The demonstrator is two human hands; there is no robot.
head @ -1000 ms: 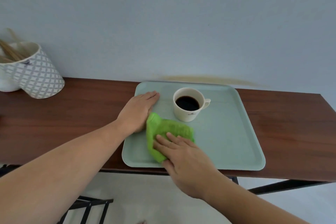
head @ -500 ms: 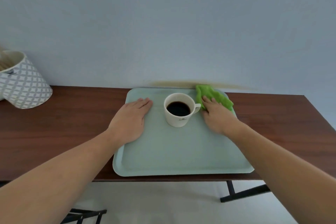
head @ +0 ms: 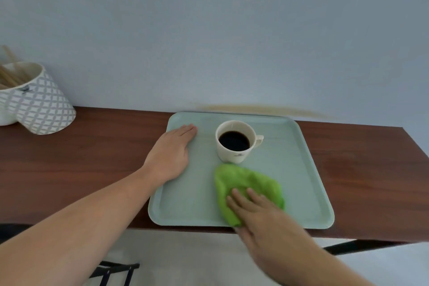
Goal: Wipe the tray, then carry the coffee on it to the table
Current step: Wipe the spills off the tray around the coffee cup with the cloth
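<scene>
Tray [head: 308, 169] on the desk [head: 92, 158], steadied at 9 o'clock by the flat, spread left hand [head: 170, 153]; green cloth [head: 246, 183] is pressed at 6 o'clock of the coffee cup [head: 234, 144] under the right hand's [head: 262, 213] splayed fingers, and strokes are best kept clear of it.

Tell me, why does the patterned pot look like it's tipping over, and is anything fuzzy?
In the head view, the wide lens bends things near the edges, so the patterned pot leans; the right hand and green cloth look slightly smeared, likely from motion; the cup and tray stay sharp under soft, even light.
</scene>
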